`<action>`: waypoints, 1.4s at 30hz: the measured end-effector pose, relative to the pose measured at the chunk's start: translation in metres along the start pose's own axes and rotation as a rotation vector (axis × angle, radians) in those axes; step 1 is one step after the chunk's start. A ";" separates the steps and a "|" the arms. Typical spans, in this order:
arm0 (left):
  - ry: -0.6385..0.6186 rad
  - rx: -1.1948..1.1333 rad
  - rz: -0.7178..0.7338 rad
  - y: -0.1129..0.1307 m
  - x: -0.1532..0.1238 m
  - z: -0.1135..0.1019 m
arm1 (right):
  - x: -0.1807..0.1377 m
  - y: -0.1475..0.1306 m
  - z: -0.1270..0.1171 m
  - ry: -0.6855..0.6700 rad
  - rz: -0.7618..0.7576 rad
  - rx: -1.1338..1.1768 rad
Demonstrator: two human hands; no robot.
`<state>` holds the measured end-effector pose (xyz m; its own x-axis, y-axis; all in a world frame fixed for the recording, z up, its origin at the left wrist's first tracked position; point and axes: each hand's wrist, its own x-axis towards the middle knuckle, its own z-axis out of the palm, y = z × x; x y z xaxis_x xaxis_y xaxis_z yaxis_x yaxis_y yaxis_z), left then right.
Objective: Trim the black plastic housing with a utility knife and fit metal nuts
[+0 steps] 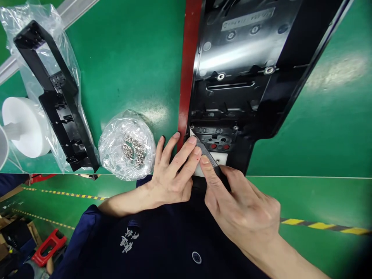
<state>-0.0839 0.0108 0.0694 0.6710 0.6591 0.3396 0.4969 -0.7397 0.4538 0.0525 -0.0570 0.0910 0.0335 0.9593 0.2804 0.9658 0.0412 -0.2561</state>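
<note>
A large black plastic housing (247, 69) with a red side strip (188, 66) lies on the green table, its near end at the table's front edge. My right hand (241, 205) grips a slim grey blade-like tool (203, 149) whose tip points at the housing's near left corner. My left hand (171, 170) rests flat beside it, fingertips pressing on the tool and the housing's edge. A small white part (219, 158) shows under the tool.
A clear bag of small metal screws (128, 145) lies left of my left hand. Farther left, a black plastic frame in a clear bag (55, 89) and a white round piece (24, 124). The green table (130, 58) ends at my body.
</note>
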 end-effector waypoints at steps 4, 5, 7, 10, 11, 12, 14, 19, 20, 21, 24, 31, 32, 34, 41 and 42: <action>-0.012 0.008 -0.004 0.000 0.000 0.000 | 0.002 0.001 0.000 -0.033 -0.008 0.010; -0.015 0.007 -0.005 0.000 0.000 -0.001 | 0.003 0.001 0.000 -0.016 -0.004 0.010; -0.020 0.001 -0.005 0.000 0.000 -0.001 | 0.004 0.001 0.000 -0.001 -0.004 0.013; -0.022 -0.003 0.001 0.000 0.000 -0.001 | 0.004 0.002 -0.001 -0.022 -0.010 0.021; -0.022 -0.003 0.001 0.000 0.000 -0.001 | 0.004 0.002 -0.001 -0.035 -0.011 0.023; -0.025 -0.002 0.002 0.000 0.000 -0.001 | 0.004 0.003 -0.001 -0.035 -0.012 0.026; -0.029 -0.002 0.000 0.000 0.000 -0.001 | 0.004 0.002 -0.002 -0.034 -0.016 0.030; -0.075 0.023 -0.007 0.001 0.001 -0.004 | 0.005 -0.002 -0.004 -0.040 0.004 0.005; -0.087 0.030 -0.010 0.001 0.001 -0.005 | 0.005 -0.002 -0.005 -0.043 0.005 -0.001; -0.096 0.036 -0.013 0.001 0.001 -0.006 | 0.004 -0.003 -0.005 -0.047 0.005 -0.005; -0.119 0.057 -0.013 0.001 0.001 -0.009 | 0.004 -0.003 -0.005 -0.049 -0.002 -0.013; -0.188 0.071 -0.031 -0.001 0.000 -0.011 | 0.003 -0.006 0.000 -0.045 0.002 -0.021; -0.189 0.066 -0.035 -0.001 0.001 -0.010 | 0.004 -0.006 0.001 -0.045 0.002 -0.024; -0.184 0.055 -0.039 -0.001 0.001 -0.010 | 0.005 -0.006 0.001 -0.040 0.003 -0.030; -0.207 0.039 -0.068 -0.001 0.000 -0.010 | 0.006 -0.011 0.003 0.008 0.036 -0.033; -0.222 0.040 -0.068 -0.001 0.000 -0.011 | 0.007 -0.013 0.005 0.022 0.038 -0.038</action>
<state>-0.0905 0.0133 0.0780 0.7377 0.6647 0.1179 0.5635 -0.7025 0.4346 0.0391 -0.0498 0.0918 0.0759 0.9536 0.2913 0.9727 -0.0066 -0.2319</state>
